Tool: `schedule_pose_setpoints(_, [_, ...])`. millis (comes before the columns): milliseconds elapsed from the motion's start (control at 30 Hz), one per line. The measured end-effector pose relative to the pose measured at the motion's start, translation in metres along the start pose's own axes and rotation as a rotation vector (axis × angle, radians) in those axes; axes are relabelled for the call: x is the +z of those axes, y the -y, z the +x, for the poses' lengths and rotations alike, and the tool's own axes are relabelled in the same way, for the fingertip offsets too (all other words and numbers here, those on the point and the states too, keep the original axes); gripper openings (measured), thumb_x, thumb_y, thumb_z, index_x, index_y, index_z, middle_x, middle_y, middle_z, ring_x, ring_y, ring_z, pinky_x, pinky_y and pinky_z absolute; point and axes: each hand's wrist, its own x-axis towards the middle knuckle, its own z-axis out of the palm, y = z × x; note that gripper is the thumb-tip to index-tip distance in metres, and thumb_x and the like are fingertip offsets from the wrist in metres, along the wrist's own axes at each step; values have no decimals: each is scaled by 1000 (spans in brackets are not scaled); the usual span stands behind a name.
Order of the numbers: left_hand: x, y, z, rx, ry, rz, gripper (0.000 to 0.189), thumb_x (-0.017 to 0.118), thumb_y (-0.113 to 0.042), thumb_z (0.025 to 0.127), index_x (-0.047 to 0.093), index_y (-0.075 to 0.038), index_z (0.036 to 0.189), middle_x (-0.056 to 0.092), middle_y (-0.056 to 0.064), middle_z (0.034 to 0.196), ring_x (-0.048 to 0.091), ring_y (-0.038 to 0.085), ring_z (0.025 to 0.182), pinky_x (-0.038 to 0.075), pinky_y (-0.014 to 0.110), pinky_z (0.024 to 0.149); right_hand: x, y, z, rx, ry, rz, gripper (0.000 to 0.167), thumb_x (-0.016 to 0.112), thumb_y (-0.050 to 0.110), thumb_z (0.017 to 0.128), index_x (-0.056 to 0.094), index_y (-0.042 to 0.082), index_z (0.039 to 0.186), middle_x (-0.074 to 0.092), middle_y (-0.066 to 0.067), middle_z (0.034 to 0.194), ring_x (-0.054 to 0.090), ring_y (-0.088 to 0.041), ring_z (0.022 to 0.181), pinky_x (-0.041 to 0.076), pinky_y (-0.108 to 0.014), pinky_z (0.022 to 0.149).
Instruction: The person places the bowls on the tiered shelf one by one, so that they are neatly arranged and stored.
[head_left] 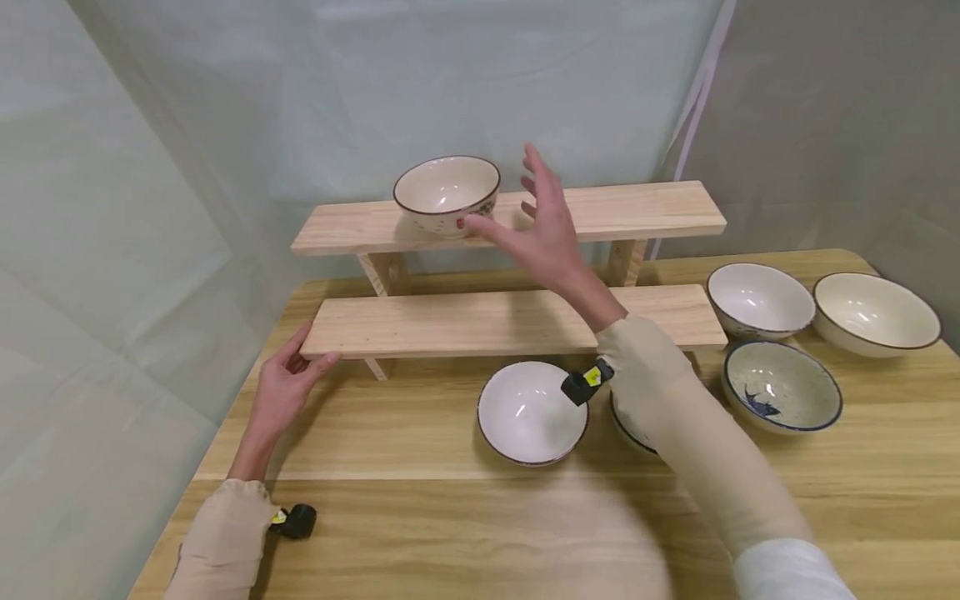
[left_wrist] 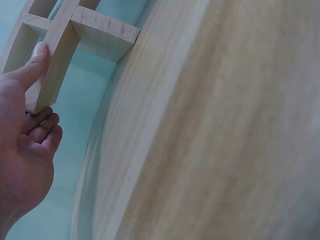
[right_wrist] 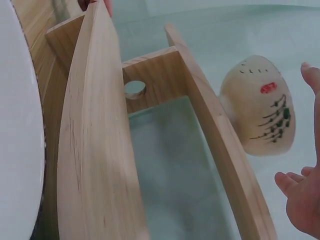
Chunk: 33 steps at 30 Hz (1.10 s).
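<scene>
- Left hand (head_left: 283,387) is gripping the left end of the lower shelf (head_left: 450,325); thumb is pressing on the wood, fingers are curling beneath the end.
- Right hand (head_left: 543,225) is hovering by the upper shelf (head_left: 637,212); its grip is standing wide, thumb and fingers spreading apart, holding nothing.
- Patterned bowl (head_left: 442,196) is sitting upright on the upper shelf, left of its middle; right wrist view is showing a gap between it and the hand. Its outer wall is bearing a red mark and a dark green sprig.
- White bowl (head_left: 528,412) is resting on the table (head_left: 375,533), in front of the lower shelf.
- Beside it, another bowl (head_left: 628,423) is lying mostly hidden behind the right sleeve (head_left: 682,417).
- Three more are grouping at the table's right: a dark-rimmed white one (head_left: 761,300), a cream one (head_left: 873,312) and, nearer, a blue-rimmed one (head_left: 783,387) showing a blue motif inside.
</scene>
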Motion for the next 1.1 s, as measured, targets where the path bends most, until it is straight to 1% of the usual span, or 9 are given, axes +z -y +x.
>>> schedule_pose_setpoints(100, [0,0,1,-1,4,-7,79,69,-18,102,22,0,163,35,32,157,44,41,137,47,8,87,-8,1,-5,-17,-1,4,105,84,25,90,14,12,167,26,-11,165,34,-19,147,36,-31,115])
schedule_pose_setpoints(333, [1,0,1,2,5,-16,79,69,-17,102,22,0,163,34,32,158,41,43,139,46,8,88,-28,1,-21,-55,9,13,102,83,16,90,16,12,167,30,-11,163,35,-19,147,37,-33,115])
schedule_pose_setpoints(600, [2,-2,1,3,11,-22,80,70,-19,102,22,-2,163,33,31,159,40,43,140,45,8,89,-50,-1,-50,-126,10,-2,98,82,7,90,19,9,166,36,-12,159,37,-20,146,38,-36,115])
schedule_pose_setpoints(700, [3,-3,1,4,11,-20,80,70,-19,102,22,-1,163,33,31,159,40,43,140,45,8,89,-58,-2,-61,-121,13,2,98,81,2,90,19,9,166,36,-11,158,37,-20,146,38,-36,115])
schedule_pose_setpoints(733, [3,-3,1,6,10,-20,80,70,-19,102,22,-1,163,33,31,159,40,43,140,45,7,89,-61,-2,-64,-117,11,5,98,81,1,89,19,9,166,37,-11,158,37,-20,146,37,-38,116])
schedule_pose_setpoints(833, [4,-4,0,10,8,-14,79,70,-18,102,22,-1,163,34,31,158,41,43,139,45,8,88,-68,-2,-73,-88,16,13,98,79,-2,90,19,10,166,37,-10,158,37,-22,147,37,-39,116])
schedule_pose_setpoints(933, [4,-4,0,16,7,-13,79,69,-18,102,22,-1,163,34,32,157,42,43,138,46,8,88,-76,-5,-83,-72,14,-4,97,79,-4,89,21,11,166,37,-9,158,37,-24,147,38,-40,116])
schedule_pose_setpoints(1033, [3,-4,0,15,8,-5,79,70,-19,102,22,-1,163,35,32,157,43,42,137,46,8,88,-83,-8,-91,-78,7,-33,98,79,-7,87,23,11,165,39,-11,158,39,-27,146,39,-40,115])
schedule_pose_setpoints(1100, [2,-4,1,13,6,-3,80,70,-19,102,22,-1,163,36,32,156,47,39,136,47,9,87,-86,-11,-96,-86,0,-41,98,79,-9,85,24,9,165,39,-15,158,39,-30,145,40,-41,114])
